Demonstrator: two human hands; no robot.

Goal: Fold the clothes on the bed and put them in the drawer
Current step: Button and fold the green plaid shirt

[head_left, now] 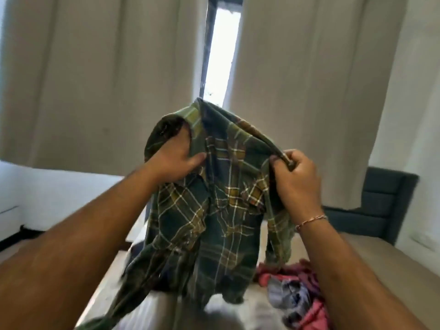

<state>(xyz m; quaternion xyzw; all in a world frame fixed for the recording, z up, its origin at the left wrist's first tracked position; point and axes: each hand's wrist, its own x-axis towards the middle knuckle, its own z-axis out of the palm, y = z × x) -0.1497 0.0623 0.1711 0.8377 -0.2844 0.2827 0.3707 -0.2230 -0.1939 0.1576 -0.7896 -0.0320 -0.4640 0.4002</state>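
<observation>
I hold a green plaid shirt [214, 210] up in the air over the bed [381, 253]. My left hand [173, 160] grips it at the left shoulder, fingers tucked inside the cloth and thumb on the front. My right hand [295, 177] pinches the right shoulder seam. The shirt hangs down with its front facing me, and one sleeve trails toward the lower left. A heap of red and grey-blue clothes [295, 291] lies on the bed under my right forearm. No drawer is in view.
Beige curtains [95, 79] hang behind, with a bright window gap [221, 48] between them. A dark padded headboard [383, 201] stands at the right. The white wall and floor lie to the left of the bed.
</observation>
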